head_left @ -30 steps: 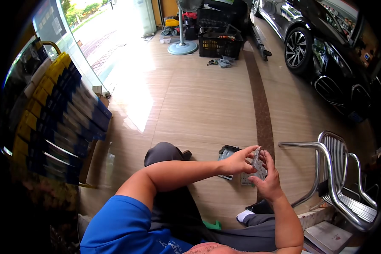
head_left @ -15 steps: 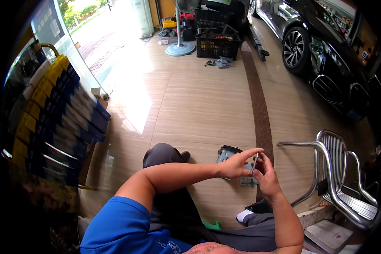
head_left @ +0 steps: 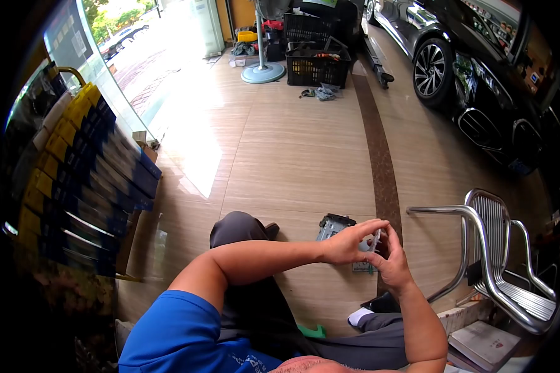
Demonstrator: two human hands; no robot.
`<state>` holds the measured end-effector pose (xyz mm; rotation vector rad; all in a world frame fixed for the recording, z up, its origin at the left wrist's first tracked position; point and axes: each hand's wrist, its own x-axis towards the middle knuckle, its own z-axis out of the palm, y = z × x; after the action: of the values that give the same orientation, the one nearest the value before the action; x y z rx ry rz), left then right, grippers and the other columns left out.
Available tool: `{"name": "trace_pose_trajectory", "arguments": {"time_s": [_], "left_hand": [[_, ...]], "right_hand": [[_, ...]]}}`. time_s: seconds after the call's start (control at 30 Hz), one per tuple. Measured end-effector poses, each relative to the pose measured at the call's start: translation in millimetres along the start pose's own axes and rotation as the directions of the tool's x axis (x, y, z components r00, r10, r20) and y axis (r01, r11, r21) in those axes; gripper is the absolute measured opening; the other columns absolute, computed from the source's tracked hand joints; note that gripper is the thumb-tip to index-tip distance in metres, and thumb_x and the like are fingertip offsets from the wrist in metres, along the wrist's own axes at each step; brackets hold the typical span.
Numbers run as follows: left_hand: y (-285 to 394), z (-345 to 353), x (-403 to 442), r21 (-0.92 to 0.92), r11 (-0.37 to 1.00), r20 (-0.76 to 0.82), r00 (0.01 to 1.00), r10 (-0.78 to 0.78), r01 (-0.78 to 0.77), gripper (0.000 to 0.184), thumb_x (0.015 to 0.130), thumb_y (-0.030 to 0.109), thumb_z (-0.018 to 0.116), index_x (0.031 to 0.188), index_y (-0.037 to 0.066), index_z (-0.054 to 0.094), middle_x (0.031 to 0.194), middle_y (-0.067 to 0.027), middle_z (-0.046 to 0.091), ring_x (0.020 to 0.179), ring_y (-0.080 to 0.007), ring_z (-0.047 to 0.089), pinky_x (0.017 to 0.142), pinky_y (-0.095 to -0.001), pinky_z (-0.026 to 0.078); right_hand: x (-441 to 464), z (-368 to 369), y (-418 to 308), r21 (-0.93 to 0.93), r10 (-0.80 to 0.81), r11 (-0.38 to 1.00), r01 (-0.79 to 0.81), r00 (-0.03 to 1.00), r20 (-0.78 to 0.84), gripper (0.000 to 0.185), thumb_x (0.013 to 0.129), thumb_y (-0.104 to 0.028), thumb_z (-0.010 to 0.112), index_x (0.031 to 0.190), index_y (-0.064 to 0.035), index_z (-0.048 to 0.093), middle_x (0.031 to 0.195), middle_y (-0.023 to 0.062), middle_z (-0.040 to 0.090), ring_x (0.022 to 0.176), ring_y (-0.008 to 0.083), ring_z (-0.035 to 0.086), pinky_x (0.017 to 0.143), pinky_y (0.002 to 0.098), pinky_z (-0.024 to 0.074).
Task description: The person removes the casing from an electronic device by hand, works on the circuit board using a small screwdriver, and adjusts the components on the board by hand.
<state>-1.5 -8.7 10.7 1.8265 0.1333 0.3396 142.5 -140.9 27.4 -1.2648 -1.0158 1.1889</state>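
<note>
At the left side of the frame stands a rack (head_left: 84, 177) with rows of yellow and blue packages. Behind it, in the upper left, there is a glass door (head_left: 106, 68), and outside a parked car (head_left: 128, 38) can be seen. In the lower left the person's blue sleeve (head_left: 173, 326) begins, and the bare left arm stretches from it toward the right, above a bent grey knee (head_left: 235, 229). At the top centre a fan base (head_left: 263, 73) rests on the floor, and just beside it is a black crate (head_left: 317, 69). Near the bottom centre lies a green object (head_left: 313, 331). Right of centre, a grey device (head_left: 335, 226) lies on the floor, partly covered by the left hand (head_left: 348, 243). This hand has its fingers and thumb closed on a thin plate (head_left: 376, 240), which is held in the air between the two hands, almost edge-on. Under it, a flat board (head_left: 363, 267) lies on the floor. The right hand (head_left: 392, 263) grips the same plate from the other side, with thumb and fingers at its edges; the exact contact is too small to tell. Farther right are a metal chair (head_left: 486, 248) and, in the upper right, a black car (head_left: 473, 81). In the lower right lies a book (head_left: 486, 343).
</note>
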Motion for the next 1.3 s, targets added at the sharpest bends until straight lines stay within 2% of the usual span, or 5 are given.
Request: {"name": "trace_pose_trajectory", "arguments": {"time_s": [0.2,0.33,0.53,0.77,1.3], "left_hand": [[-5.4,-1.0,1.9,-0.079,0.991,0.019,0.994,-0.106,0.107,0.091,0.081,0.006,0.074,0.154,0.014,0.021,0.154,-0.0113,0.031,0.134,-0.0286,0.043,0.102,-0.0415,0.046],[-25.7,-1.7,4.3,-0.395,0.909,-0.046,0.985,-0.167,0.135,0.081,0.088,0.008,0.067,0.154,0.01,0.02,0.15,-0.0197,0.034,0.132,-0.0273,0.046,0.1,-0.0382,0.048],[-15.1,-6.9,2.8,-0.777,0.479,0.298,0.909,-0.293,0.409,0.071,0.098,0.04,0.057,0.153,0.014,0.019,0.135,-0.0169,0.05,0.109,-0.0299,0.061,0.088,-0.0402,0.054],[-8.4,-10.0,3.3,-0.808,0.427,0.399,0.91,-0.113,0.407,0.069,0.1,0.032,0.053,0.154,0.014,0.013,0.135,-0.0124,0.051,0.111,-0.0229,0.062,0.092,-0.0406,0.055],[-5.1,-7.1,1.0,-0.764,0.539,0.294,0.935,-0.198,0.354,0.087,0.089,0.016,0.07,0.154,0.012,0.014,0.119,-0.0126,0.058,0.104,-0.019,0.061,0.086,-0.0341,0.053]], "right_hand": [[-1.2,-2.5,-0.3,-0.158,-0.077,0.986,0.056,0.988,-0.133,0.098,0.076,-0.02,0.081,0.151,-0.0029,0.019,0.138,0.0178,0.048,0.119,0.0239,0.055,0.098,0.0355,0.0469],[-2.2,-5.8,-7.4,-0.459,-0.226,0.88,0.121,0.957,-0.181,0.103,0.068,-0.016,0.083,0.15,-0.0016,0.022,0.137,0.0233,0.049,0.123,0.0327,0.053,0.103,0.0404,0.0438],[-4.7,-7.2,-11.1,-0.698,-0.308,0.695,0.174,0.949,-0.07,0.105,0.066,-0.019,0.086,0.149,-0.0003,0.023,0.137,0.0241,0.048,0.122,0.0359,0.054,0.103,0.0403,0.0449],[-5.7,-5.1,-11.9,-0.78,-0.342,0.582,0.228,0.939,0.019,0.106,0.064,-0.019,0.087,0.148,-0.0001,0.025,0.14,0.0236,0.045,0.127,0.0361,0.05,0.104,0.0395,0.0438],[-4.9,-5.9,-16.3,-0.792,-0.344,0.539,0.288,0.933,0.105,0.109,0.063,-0.025,0.089,0.147,0.0008,0.025,0.145,0.0251,0.038,0.134,0.0402,0.041,0.109,0.0433,0.0381]]}}
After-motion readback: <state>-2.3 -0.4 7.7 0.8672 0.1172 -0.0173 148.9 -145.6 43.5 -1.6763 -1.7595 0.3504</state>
